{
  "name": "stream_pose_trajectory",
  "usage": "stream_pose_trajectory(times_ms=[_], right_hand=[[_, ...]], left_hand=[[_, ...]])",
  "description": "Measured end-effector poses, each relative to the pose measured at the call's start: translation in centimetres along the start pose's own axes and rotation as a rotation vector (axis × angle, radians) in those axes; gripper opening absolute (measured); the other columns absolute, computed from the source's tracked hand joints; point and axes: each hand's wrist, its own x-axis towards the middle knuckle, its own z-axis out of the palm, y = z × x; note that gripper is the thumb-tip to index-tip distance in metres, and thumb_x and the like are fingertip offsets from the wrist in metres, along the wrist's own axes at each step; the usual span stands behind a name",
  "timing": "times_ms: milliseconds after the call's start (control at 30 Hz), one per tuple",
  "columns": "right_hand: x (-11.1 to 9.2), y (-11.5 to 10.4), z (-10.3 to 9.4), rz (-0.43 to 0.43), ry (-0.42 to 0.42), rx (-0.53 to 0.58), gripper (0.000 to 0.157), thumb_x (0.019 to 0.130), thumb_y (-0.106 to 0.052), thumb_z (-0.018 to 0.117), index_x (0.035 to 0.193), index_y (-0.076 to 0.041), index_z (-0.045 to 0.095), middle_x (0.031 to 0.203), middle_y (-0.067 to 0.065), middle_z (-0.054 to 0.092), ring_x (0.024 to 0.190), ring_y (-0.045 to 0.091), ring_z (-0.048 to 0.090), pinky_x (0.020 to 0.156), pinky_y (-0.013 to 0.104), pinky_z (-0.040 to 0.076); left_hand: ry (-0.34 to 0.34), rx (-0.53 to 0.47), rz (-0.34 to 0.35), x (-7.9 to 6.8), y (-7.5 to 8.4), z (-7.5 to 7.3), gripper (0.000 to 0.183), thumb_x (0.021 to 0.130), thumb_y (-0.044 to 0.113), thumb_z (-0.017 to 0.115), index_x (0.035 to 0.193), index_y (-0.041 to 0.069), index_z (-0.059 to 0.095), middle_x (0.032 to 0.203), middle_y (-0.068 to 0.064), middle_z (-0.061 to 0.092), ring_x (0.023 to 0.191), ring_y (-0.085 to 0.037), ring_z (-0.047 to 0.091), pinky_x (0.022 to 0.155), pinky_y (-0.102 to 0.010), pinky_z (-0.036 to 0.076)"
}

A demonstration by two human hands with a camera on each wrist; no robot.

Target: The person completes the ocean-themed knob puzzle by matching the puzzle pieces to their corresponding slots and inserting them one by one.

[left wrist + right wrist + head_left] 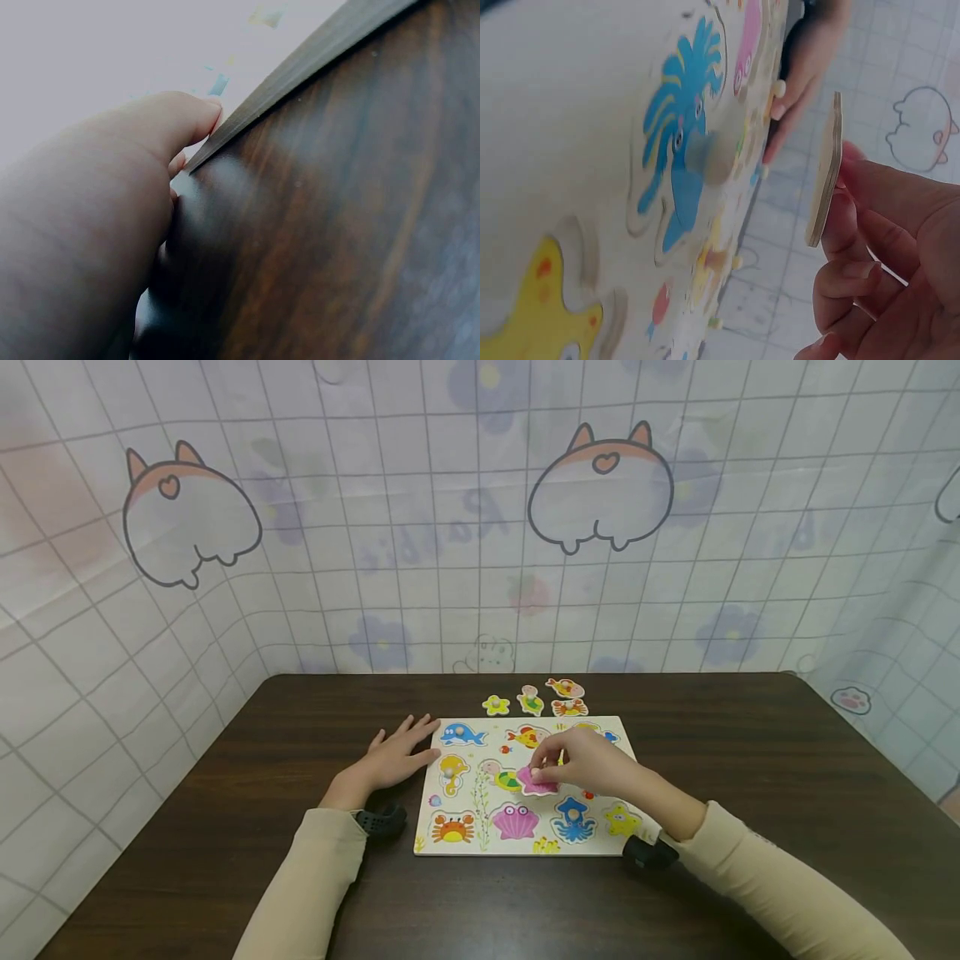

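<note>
My right hand [588, 760] pinches a pink shell puzzle piece [537, 784] over the middle of the puzzle board [615, 846]. In the right wrist view the shell piece [826, 176] is tilted nearly edge-on, held off the board. Beneath it, a printed turtle [506, 780] is partly covered. The pink shell picture [514, 820] lies just in front. At the board's left edge rests my left hand [386, 764], fingers spread, the thumb [191, 120] touching the board. Knobbed octopus [573, 822], seahorse [452, 772] and whale [462, 734] pieces sit on the board.
Behind the board lie loose star [496, 704], turtle [530, 701], fish [566, 688] and crab [570, 707] pieces. The board also has crab [453, 828] and starfish [622, 819] pictures. Under everything is a dark wooden table [225, 860], backed by a patterned cloth [450, 568].
</note>
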Motion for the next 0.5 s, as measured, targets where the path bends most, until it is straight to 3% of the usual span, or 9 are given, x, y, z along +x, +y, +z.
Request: stream_pose_trajectory(times_ms=[233,500], right_hand=[[-0.2,-0.8,0.8,0.012,-0.052,0.022,0.004,0.091,-0.017,0.08,0.089,-0.015,0.077,0.072,-0.01,0.064,0.069,0.014,0.053,0.063,0.028,0.045],[-0.3,-1.2,1.7,-0.027,-0.092,0.01,0.005,0.09,-0.017,0.081,0.087,-0.017,0.077,0.069,-0.009,0.06,0.066,0.011,0.052,0.059,0.025,0.04]], left_hand=[[0.003,-0.001,-0.005,-0.1,0.1,0.0,0.067,0.108,0.042,0.05,0.165,0.013,0.027,0.17,-0.014,0.015,0.156,-0.037,0.003,0.118,-0.068,-0.005],[0.001,-0.002,0.0,-0.1,0.1,-0.1,0.067,0.109,0.041,0.049,0.164,0.012,0.027,0.17,-0.015,0.015,0.156,-0.038,0.003,0.117,-0.068,-0.005]])
